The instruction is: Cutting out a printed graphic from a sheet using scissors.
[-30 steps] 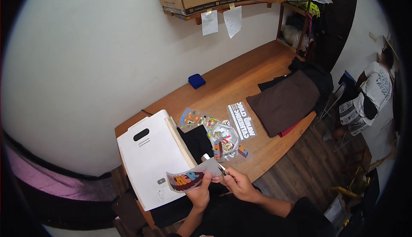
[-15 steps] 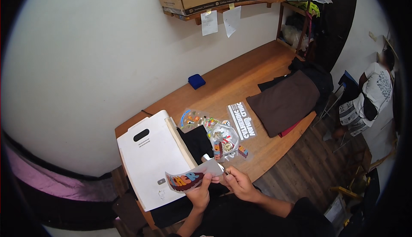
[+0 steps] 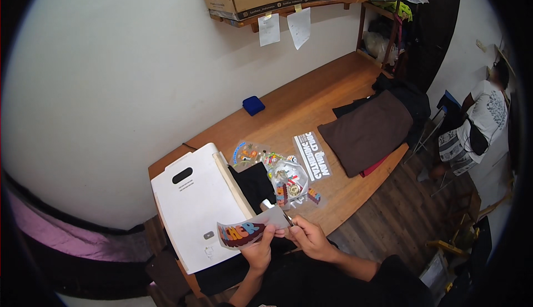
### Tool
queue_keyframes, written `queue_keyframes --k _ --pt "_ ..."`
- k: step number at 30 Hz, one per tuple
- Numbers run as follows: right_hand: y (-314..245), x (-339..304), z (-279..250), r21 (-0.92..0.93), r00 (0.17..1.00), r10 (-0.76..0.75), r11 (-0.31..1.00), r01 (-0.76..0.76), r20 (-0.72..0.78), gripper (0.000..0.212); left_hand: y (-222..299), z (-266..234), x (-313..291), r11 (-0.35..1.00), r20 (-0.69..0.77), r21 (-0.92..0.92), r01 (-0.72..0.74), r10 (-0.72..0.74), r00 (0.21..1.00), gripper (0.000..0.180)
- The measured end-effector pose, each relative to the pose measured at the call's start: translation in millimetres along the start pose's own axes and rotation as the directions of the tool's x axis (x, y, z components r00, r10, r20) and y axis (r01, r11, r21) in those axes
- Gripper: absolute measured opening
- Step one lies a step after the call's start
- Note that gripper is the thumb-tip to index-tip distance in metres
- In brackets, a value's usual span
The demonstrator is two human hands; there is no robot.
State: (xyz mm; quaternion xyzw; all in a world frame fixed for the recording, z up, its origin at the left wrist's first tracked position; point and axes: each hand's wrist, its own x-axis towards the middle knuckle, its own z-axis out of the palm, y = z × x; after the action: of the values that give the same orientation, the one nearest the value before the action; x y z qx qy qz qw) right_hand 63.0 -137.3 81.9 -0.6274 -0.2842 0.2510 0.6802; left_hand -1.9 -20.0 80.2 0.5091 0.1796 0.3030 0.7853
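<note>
- White machine (image 3: 191, 212), left end of bench (image 3: 319, 98).
- Printed film (image 3: 240, 233), coloured letters, held up in front of the machine's lower right corner.
- Black cloth (image 3: 252, 186), right beside machine.
- Left hand (image 3: 259, 254): grip pinching film, thumb on top.
- Slim scissors-like tool (image 3: 288, 218) at film's right end; contact unclear.
- Right hand (image 3: 310, 240): grip closed round tool.
- White-lettered sheet (image 3: 312, 156), flat on bench.
- Brown cloth (image 3: 367, 132), folded, bench's right part.

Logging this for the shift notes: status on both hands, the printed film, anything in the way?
Left hand pinching printed transfer film. Right hand gripping scissors by film's right end, cut unclear. White machine beyond film, nothing visibly blocking.
</note>
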Motion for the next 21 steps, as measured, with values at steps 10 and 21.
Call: queue_keyframes --k 10,21 --pt "2.3 -3.0 -0.9 0.047 0.999 0.041 0.998 -0.04 -0.015 0.016 1.5 2.1 -1.1 1.0 0.01 -0.016 -0.009 0.01 1.0 0.02" --pt "-3.0 -1.5 -0.3 -0.008 1.0 0.003 1.0 -0.003 0.0 0.017 3.9 2.4 -0.2 1.0 -0.002 0.007 0.002 -0.002 1.0 0.02"
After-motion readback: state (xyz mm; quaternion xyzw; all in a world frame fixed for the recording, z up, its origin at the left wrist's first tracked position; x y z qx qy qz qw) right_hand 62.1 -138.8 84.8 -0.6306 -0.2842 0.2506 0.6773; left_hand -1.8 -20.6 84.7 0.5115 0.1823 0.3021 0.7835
